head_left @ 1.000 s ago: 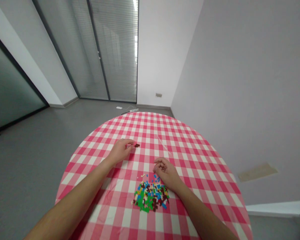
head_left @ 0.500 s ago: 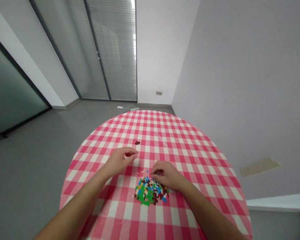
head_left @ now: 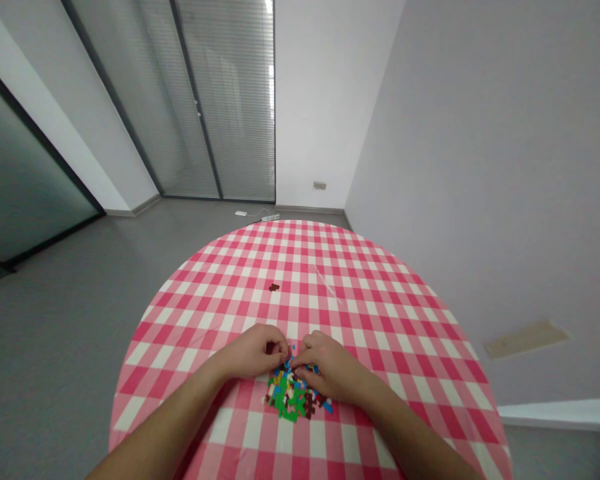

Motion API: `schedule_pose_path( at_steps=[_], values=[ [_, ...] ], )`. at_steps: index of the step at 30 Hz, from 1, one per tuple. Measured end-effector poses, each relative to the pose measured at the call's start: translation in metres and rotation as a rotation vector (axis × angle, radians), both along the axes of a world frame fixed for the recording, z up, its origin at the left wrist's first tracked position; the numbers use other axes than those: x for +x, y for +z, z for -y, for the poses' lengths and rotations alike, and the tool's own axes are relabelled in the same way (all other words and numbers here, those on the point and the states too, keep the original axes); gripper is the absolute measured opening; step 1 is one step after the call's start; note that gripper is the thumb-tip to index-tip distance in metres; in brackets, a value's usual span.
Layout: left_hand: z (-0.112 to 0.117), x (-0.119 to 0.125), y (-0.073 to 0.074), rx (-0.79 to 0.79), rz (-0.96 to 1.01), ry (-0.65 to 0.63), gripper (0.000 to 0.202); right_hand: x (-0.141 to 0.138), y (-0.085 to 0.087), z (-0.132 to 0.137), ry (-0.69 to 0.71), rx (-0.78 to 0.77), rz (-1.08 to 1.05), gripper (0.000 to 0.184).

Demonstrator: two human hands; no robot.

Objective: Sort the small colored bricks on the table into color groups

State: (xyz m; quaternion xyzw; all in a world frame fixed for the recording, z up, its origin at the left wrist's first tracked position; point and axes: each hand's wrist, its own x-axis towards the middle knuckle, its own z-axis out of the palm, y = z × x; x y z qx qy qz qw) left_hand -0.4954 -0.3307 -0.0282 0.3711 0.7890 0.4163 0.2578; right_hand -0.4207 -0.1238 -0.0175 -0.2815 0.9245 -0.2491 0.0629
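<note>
A pile of small building bricks [head_left: 291, 399] in green, blue, brown, yellow and white lies on the checked tablecloth near me. My left hand [head_left: 260, 350] is at the pile's upper left edge, thumb and fingers pinched together; whatever they hold is too small to make out. Over the upper right of the pile rests my right hand [head_left: 329, 363], its fingers curled down at the bricks and covering some of them. What is under those fingertips is hidden. Farther out, a few dark brown bricks [head_left: 274, 287] lie in a little group by themselves.
The round table with its red and white checked cloth [head_left: 300, 250] fills the middle of the view. A power strip [head_left: 270, 218] with a cable lies on the floor beyond it. A wall [head_left: 480, 167] stands at the right, and glass panels with blinds [head_left: 225, 100] at the back left.
My left hand has moved back toward me and right, from near the brown group to the pile. My right hand has shifted slightly nearer over the bricks.
</note>
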Motion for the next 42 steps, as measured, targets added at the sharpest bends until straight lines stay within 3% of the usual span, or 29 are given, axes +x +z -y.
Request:
schedule_pose_path(
  at_steps=[11,20,27,30,34,37,42],
  values=[
    [0.003,-0.007,-0.01,0.06,0.089,-0.008,0.018,0.002,0.003,0.0,0.014,0.002,0.012,0.024],
    [0.003,-0.006,-0.007,0.049,0.061,-0.007,0.016,0.004,-0.001,0.004,0.025,-0.005,0.005,0.01],
    [0.002,-0.006,-0.006,0.037,0.059,0.007,0.014,0.003,0.0,0.011,0.027,0.019,-0.004,0.011],
    [0.002,-0.006,-0.008,0.051,0.085,0.02,0.015,0.002,0.001,0.012,0.013,-0.094,-0.001,0.012],
    [0.001,-0.005,-0.007,0.101,0.159,0.06,0.017,-0.002,-0.004,0.006,-0.18,-0.377,0.014,0.013],
    [0.0,-0.004,-0.006,0.111,0.172,0.094,0.016,-0.005,-0.01,0.002,-0.265,-0.407,0.012,0.011],
    [0.0,-0.004,-0.007,0.108,0.145,0.097,0.015,-0.007,-0.013,0.0,-0.224,-0.38,-0.028,0.01]
  ],
)
